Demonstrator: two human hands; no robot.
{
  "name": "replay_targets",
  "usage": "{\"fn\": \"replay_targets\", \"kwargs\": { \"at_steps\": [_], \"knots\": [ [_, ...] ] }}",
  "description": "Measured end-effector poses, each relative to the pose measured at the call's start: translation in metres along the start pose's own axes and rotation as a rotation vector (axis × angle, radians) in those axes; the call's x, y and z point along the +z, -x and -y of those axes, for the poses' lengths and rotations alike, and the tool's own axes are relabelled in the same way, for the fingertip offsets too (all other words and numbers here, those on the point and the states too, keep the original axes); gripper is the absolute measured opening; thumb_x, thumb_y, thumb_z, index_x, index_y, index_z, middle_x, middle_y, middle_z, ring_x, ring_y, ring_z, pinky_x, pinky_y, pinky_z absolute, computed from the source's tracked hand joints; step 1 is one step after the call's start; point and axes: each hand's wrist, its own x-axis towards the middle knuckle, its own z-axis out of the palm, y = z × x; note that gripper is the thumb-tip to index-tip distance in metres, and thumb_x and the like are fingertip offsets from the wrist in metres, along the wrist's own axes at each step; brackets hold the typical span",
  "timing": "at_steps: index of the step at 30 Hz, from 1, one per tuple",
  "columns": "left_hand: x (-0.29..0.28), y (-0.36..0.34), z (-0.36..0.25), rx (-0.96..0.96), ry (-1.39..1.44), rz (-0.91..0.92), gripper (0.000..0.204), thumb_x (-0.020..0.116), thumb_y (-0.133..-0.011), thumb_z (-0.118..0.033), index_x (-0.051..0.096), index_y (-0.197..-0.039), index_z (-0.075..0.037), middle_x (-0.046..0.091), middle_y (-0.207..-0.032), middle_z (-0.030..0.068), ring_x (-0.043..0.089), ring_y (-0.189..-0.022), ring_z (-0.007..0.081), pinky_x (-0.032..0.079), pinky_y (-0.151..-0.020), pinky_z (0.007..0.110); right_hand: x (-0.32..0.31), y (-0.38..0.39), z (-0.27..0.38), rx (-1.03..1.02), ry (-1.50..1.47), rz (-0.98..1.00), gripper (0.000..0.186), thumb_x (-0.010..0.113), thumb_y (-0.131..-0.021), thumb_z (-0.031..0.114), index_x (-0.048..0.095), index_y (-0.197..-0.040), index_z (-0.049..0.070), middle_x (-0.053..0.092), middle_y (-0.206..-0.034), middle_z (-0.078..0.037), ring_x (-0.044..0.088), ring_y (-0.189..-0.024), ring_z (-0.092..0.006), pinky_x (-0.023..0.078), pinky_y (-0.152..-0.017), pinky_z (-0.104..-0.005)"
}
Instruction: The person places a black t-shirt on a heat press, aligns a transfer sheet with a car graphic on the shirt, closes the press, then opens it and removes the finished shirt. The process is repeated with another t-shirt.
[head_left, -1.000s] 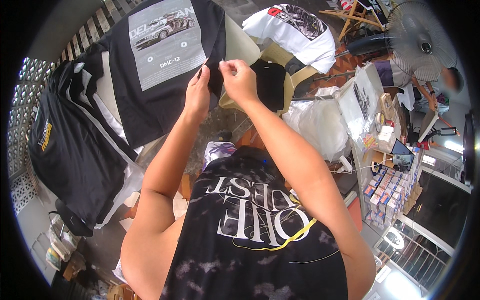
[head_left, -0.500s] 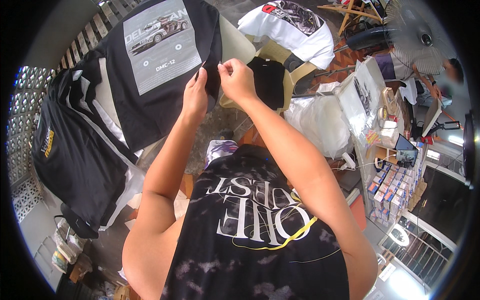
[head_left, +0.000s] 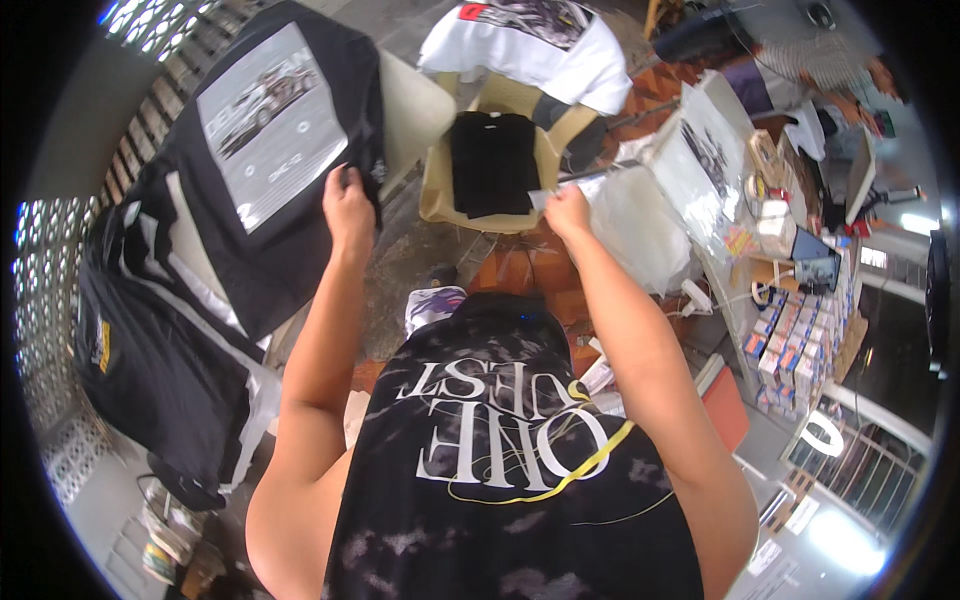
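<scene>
A black T-shirt (head_left: 290, 290) with a large grey printed panel is draped over a board at the left. My left hand (head_left: 348, 212) is at its right edge, fingers curled in. Something dark shows between them, but I cannot tell whether it is cloth or a small object. Farther right, my right hand (head_left: 568, 212) is closed, with a small pale flat piece (head_left: 540, 200) at its fingertips. That piece is beside a folded black garment (head_left: 493, 165) on a cream plastic chair (head_left: 437, 190). The two hands are well apart.
A white printed shirt (head_left: 590, 75) hangs behind the chair. Clear plastic bags (head_left: 640, 225) lie to the right, beside a table with several small boxes (head_left: 795, 335). More dark garments (head_left: 150, 370) hang at the left. Another person (head_left: 815, 65) is at the far right.
My hands were together at the shirt's right edge. Now my right hand has moved right and down, with a pale piece showing, and my left hand has shifted left and slightly down. The whole view has turned.
</scene>
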Motion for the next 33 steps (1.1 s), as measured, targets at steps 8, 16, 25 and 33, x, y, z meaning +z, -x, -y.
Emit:
{"fn": "replay_targets", "kwargs": {
  "at_steps": [8, 16, 25, 33],
  "knots": [
    [0.043, 0.018, 0.018, 0.219, -0.661, 0.311, 0.03, 0.067, -0.094, -0.01, 0.064, -0.122, 0.0, 0.072, -0.104, 0.0194, 0.069, -0.095, 0.0244, 0.051, -0.087, 0.034, -0.08, -0.019, -0.268, 0.692, -1.184, -0.203, 0.017, 0.056, -0.092, 0.005, 0.06, -0.108, 0.0, 0.067, -0.086, -0.012, 0.067, -0.076, -0.0274, 0.057, -0.07, -0.0391],
    [0.152, 0.076, 0.071, 0.544, -0.885, 0.805, 0.032, 0.066, -0.081, -0.006, 0.068, -0.112, -0.002, 0.066, -0.119, 0.0211, 0.06, -0.115, 0.039, 0.047, -0.101, 0.046, -0.109, 0.041, -0.29, 0.302, -0.25, 0.086, 0.04, 0.067, -0.093, 0.027, 0.063, -0.123, 0.001, 0.072, -0.109, -0.016, 0.068, -0.101, -0.0297, 0.053, -0.092, -0.0364],
    [0.241, 0.047, 0.216, 0.589, -1.636, 1.184, 0.092, 0.071, -0.085, -0.028, 0.019, -0.159, -0.014, 0.018, -0.164, 0.018, 0.025, -0.148, 0.0445, 0.025, -0.115, 0.066, -0.117, 0.322, -0.283, 0.801, 0.048, 0.345, 0.027, 0.064, -0.095, 0.021, 0.064, -0.114, 0.002, 0.07, -0.099, -0.015, 0.069, -0.086, -0.0291, 0.054, -0.076, -0.0401],
    [0.252, 0.004, 0.231, 0.489, -1.464, 1.448, 0.075, 0.059, -0.089, -0.008, 0.026, -0.157, -0.009, 0.023, -0.162, 0.023, 0.03, -0.144, 0.052, 0.04, -0.111, 0.058, -0.07, 0.333, -0.208, 1.008, -0.471, 0.019, 0.028, 0.065, -0.097, 0.016, 0.063, -0.119, -0.002, 0.072, -0.096, -0.01, 0.07, -0.082, -0.0178, 0.055, -0.071, -0.0296]
  ]
}}
